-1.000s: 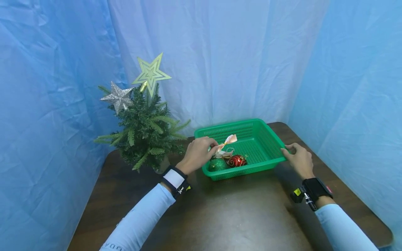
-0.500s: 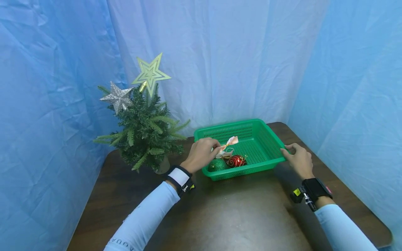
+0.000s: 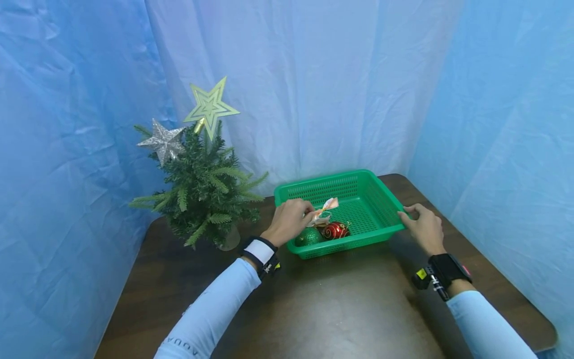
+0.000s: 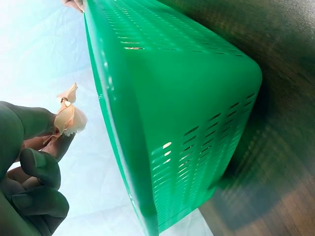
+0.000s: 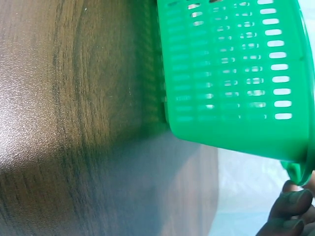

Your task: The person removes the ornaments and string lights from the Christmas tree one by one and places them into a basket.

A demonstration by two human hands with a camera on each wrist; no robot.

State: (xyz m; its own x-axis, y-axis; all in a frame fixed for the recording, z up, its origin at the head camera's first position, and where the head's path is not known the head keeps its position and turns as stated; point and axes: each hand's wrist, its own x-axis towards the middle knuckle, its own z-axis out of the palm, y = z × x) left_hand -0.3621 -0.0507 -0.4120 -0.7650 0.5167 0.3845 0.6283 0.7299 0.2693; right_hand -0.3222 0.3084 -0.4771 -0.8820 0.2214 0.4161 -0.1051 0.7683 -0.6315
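Over the left end of the green basket (image 3: 367, 237), my left hand (image 3: 290, 219) pinches a peach ribbon bow (image 3: 331, 203) between thumb and fingertips. In the left wrist view the bow (image 4: 70, 118) sticks out past the fingers, above the basket's rim. Below it lie a glittery green bauble (image 3: 309, 237) and a shiny red bauble (image 3: 335, 230) with gold swirls. Pale ribbon under the bow is partly covered by the hand. My right hand (image 3: 423, 229) grips the basket's right rim, thumb on the near side; the right wrist view catches its fingertips (image 5: 295, 199) at the rim's corner.
A small artificial Christmas tree (image 3: 202, 189) stands left of the basket. On its top are a pale gold star (image 3: 211, 105) and a silver glitter star (image 3: 164, 141). The dark wooden table (image 3: 332, 299) is enclosed by blue curtains (image 3: 336, 89).
My left hand has shifted slightly right and down, and the bow has come a little lower over the basket. My right hand keeps its hold on the rim.
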